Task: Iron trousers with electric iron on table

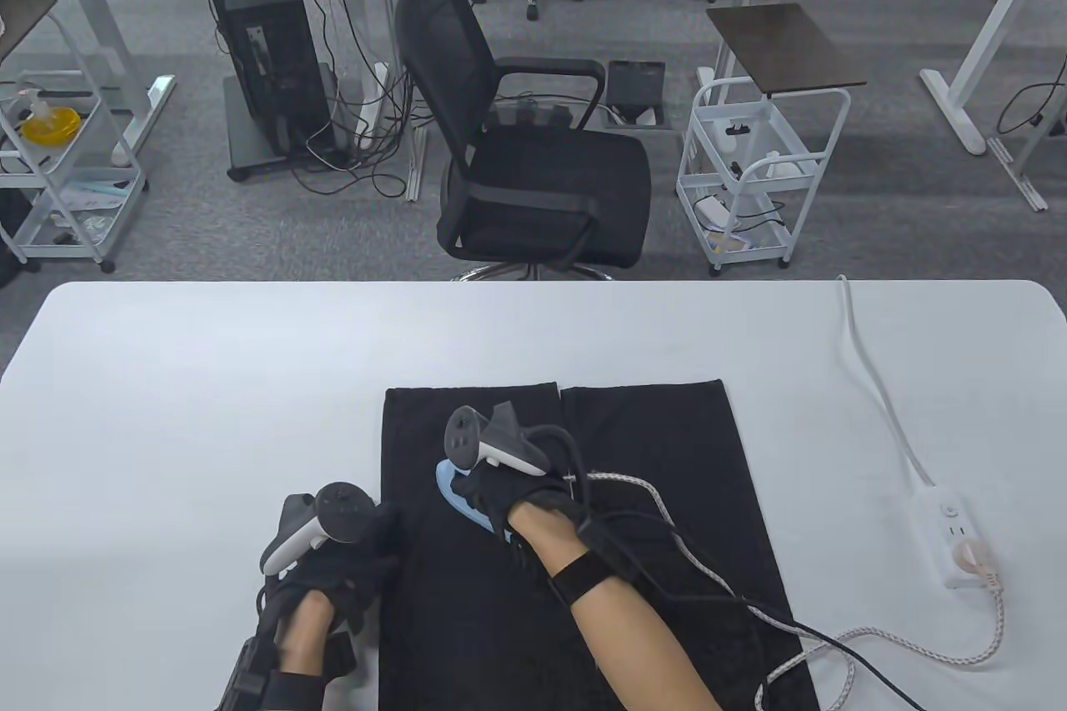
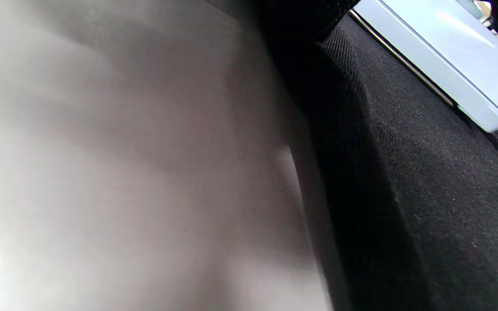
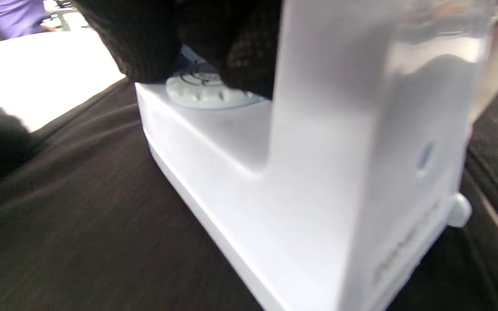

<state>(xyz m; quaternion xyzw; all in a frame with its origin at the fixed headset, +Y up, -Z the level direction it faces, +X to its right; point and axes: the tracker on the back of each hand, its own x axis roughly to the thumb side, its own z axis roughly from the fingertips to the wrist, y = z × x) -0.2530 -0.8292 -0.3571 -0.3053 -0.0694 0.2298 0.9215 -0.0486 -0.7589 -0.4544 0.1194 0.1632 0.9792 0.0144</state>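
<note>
Grey carpet floor (image 1: 875,227); black office chair (image 1: 533,161) behind white table (image 1: 208,378) — white trolleys (image 1: 754,169) either side; desks at back.

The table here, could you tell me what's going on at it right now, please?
A person is ironing black trousers laid flat on the white table. The right hand grips the pale blue iron, which sits on the left trouser leg. The left hand rests at the trousers' left edge. The iron's cord runs to a power strip on the right.
</note>
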